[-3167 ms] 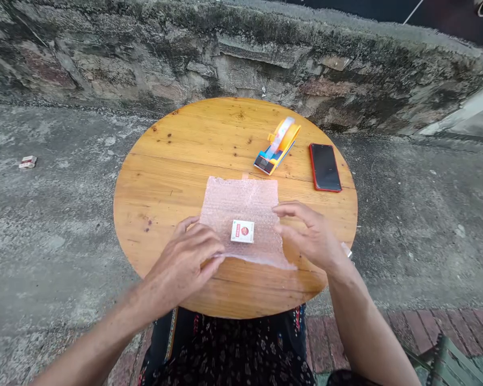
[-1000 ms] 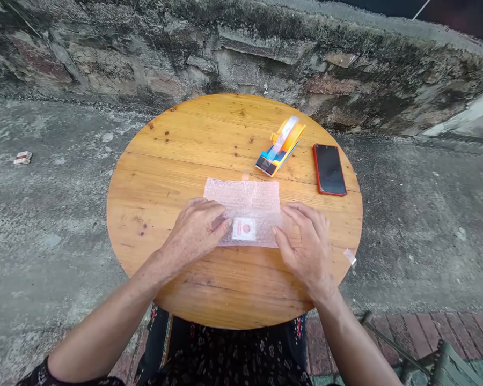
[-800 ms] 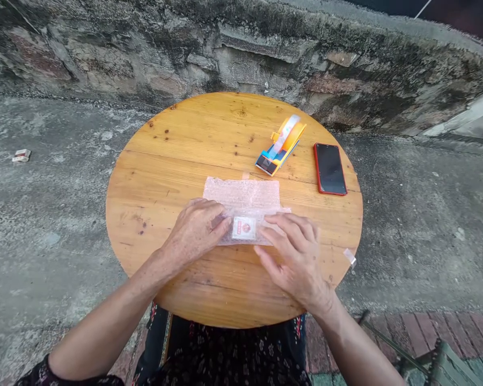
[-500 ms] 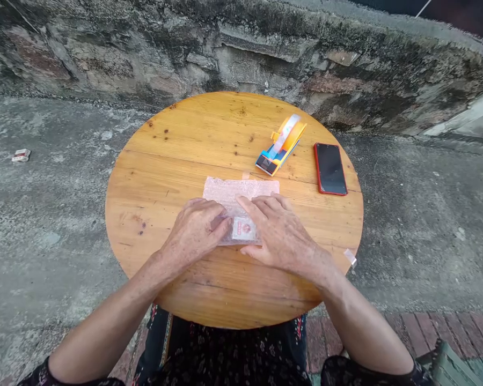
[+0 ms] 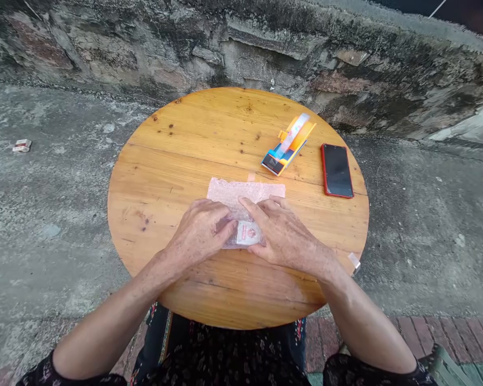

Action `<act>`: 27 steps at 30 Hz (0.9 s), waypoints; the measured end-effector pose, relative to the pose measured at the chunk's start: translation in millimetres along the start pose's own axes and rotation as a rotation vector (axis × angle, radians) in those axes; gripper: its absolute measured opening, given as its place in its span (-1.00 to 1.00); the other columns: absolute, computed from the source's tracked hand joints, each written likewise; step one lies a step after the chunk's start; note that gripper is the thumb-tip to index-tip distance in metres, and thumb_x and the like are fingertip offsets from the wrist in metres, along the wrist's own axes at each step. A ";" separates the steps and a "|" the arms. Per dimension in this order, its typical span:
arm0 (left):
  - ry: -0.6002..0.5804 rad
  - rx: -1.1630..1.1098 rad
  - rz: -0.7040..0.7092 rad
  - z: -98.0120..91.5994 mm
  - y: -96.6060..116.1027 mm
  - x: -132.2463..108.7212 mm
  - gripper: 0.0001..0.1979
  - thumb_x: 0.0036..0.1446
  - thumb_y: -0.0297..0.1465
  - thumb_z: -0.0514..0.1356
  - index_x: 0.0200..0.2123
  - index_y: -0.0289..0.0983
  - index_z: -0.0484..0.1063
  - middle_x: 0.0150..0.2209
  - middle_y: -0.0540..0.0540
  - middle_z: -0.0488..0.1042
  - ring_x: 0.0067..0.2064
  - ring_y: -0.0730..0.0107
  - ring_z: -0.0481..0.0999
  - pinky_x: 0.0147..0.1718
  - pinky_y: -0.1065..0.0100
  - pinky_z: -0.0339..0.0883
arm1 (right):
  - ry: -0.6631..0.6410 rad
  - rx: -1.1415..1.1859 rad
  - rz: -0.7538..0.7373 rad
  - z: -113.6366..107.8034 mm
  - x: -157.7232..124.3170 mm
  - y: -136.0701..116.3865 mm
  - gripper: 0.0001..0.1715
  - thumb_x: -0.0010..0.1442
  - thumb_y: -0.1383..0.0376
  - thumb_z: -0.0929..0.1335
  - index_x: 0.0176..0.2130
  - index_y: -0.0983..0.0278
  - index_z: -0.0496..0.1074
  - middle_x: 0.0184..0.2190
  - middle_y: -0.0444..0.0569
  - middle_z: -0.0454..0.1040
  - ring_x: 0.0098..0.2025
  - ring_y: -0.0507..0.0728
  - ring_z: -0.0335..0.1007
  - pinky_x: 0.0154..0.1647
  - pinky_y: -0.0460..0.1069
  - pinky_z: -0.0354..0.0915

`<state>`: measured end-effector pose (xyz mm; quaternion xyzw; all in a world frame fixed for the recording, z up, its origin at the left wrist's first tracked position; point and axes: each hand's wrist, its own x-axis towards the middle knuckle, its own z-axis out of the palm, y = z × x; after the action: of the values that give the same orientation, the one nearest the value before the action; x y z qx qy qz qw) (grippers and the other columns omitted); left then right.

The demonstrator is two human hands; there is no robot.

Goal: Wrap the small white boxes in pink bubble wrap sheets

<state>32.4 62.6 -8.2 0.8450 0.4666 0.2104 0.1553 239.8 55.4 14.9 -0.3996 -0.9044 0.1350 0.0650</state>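
Note:
A sheet of pink bubble wrap [image 5: 247, 188] lies on the round wooden table, its near part folded over a small white packet with red print [image 5: 248, 232]. My left hand [image 5: 203, 228] grips the wrap's left side, thumb beside the packet and fingers curled over the fold. Across the right side, my right hand [image 5: 279, 230] holds the wrap with its fingers over the sheet and its thumb at the near edge by the packet. Both hands hide parts of the wrap.
A blue and yellow tape dispenser [image 5: 288, 146] stands beyond the wrap. To its right lies a red-cased phone [image 5: 337, 170]. Strips of tape stick to the table near the wrap's far edge [image 5: 251, 176] and on the table's right rim [image 5: 353, 261]. A stone wall [image 5: 185, 59] runs behind.
My right thumb has moved in against the near edge of the wrap by the packet. The whole view has shifted slightly; the left hand keeps its place on the wrap.

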 end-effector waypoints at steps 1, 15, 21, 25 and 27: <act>-0.004 -0.005 0.002 0.2 0.2 -0.6 -0.72 0.18 -0.39 0.06 -0.59 -0.24 0.24 -0.55 -0.04 0.38 -0.42 0.31 0.39 -0.30 0.24 0.25 | -0.003 0.006 0.000 0.2 -0.1 -0.1 -0.05 0.09 0.29 0.34 0.34 0.47 -0.05 -0.03 0.21 0.43 0.02 0.31 0.24 0.14 0.25 0.13; -0.072 -0.072 -0.099 2.3 -0.3 -3.8 -0.73 0.17 -0.35 0.09 -0.58 -0.27 0.31 -0.53 -0.04 0.41 -0.39 0.31 0.41 -0.31 0.27 0.24 | 0.154 0.172 0.118 -4.3 -13.4 2.8 -0.16 0.16 0.17 0.38 0.30 0.28 0.03 -0.03 0.09 0.46 0.04 0.28 0.28 0.10 0.24 0.17; 0.082 0.041 -0.065 -0.8 4.5 -9.6 -0.86 0.18 -0.35 0.15 -0.32 -0.29 0.46 -0.33 -0.12 0.52 -0.23 0.17 0.47 -0.17 0.12 0.31 | 0.267 0.210 0.175 2.2 -16.2 7.7 -0.42 0.20 0.39 0.31 0.20 0.27 0.19 -0.23 -0.03 0.52 -0.09 0.20 0.36 0.04 0.17 0.21; 0.427 0.109 0.089 -1.7 23.4 -26.8 -0.84 0.11 -0.47 0.24 -0.19 -0.26 0.45 -0.16 -0.14 0.51 -0.08 0.14 0.44 -0.04 0.05 0.30 | 0.287 0.204 0.177 5.8 -14.5 7.7 -0.44 0.19 0.42 0.29 0.17 0.31 0.23 -0.28 -0.02 0.52 -0.14 0.20 0.36 0.00 0.17 0.22; 0.422 0.057 0.226 3.5 33.6 -36.2 -0.80 0.09 -0.55 0.24 -0.18 -0.26 0.45 -0.16 -0.11 0.52 -0.07 0.15 0.44 -0.03 0.05 0.31 | 0.284 0.203 0.174 7.4 -13.6 7.8 -0.45 0.17 0.43 0.29 0.16 0.33 0.24 -0.30 -0.02 0.51 -0.16 0.20 0.36 -0.03 0.16 0.23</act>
<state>41.2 14.1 -3.4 0.8332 0.3969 0.3849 0.0057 252.8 48.8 5.5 -0.4829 -0.8298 0.1729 0.2198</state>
